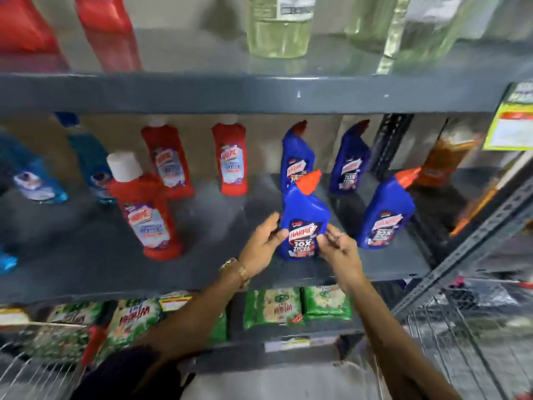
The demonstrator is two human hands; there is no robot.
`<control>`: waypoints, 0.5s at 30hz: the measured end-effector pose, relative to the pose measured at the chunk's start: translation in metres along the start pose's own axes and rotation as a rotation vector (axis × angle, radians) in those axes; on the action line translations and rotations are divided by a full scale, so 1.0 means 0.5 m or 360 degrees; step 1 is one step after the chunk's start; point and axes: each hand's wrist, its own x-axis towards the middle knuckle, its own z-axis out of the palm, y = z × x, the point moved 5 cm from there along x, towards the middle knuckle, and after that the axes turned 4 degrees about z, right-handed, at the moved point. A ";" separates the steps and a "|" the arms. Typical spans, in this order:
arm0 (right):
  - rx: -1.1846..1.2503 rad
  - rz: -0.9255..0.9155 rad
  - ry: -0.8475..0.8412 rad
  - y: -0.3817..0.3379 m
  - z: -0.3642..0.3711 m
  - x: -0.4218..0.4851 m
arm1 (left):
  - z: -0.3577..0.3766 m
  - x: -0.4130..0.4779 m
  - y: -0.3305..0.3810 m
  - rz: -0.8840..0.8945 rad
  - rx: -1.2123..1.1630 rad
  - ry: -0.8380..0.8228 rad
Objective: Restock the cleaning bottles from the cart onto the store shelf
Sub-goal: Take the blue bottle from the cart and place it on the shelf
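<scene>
A blue Harpic bottle [304, 215] with an orange-red cap stands upright near the front of the grey middle shelf [202, 269]. My left hand [264, 245] touches its left side and my right hand [339, 248] its right side, fingers curled loosely around the label. Another blue bottle [388, 215] stands to the right, and two blue bottles [297, 157] stand further back. A red Harpic bottle [147, 209] with a white cap stands front left, with two red ones [230, 160] behind it.
Teal bottles [31, 174] fill the shelf's left end and an orange bottle [444, 160] its right. Clear and red bottles sit on the upper shelf [259, 90]. Green detergent packs [288, 307] lie on the lower shelf. A wire cart [461, 327] stands at the right, another wire basket at bottom left.
</scene>
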 end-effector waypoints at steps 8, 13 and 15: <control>-0.0066 -0.0078 0.0031 0.029 -0.057 0.060 | 0.045 0.058 -0.037 -0.0091 0.0034 0.0079; -0.0092 -0.0052 0.0143 0.045 -0.071 0.063 | 0.056 0.074 -0.055 -0.0153 0.0008 0.0059; -0.0191 -0.0061 0.0205 0.039 -0.072 0.045 | 0.058 0.068 -0.064 -0.0146 0.0029 0.0075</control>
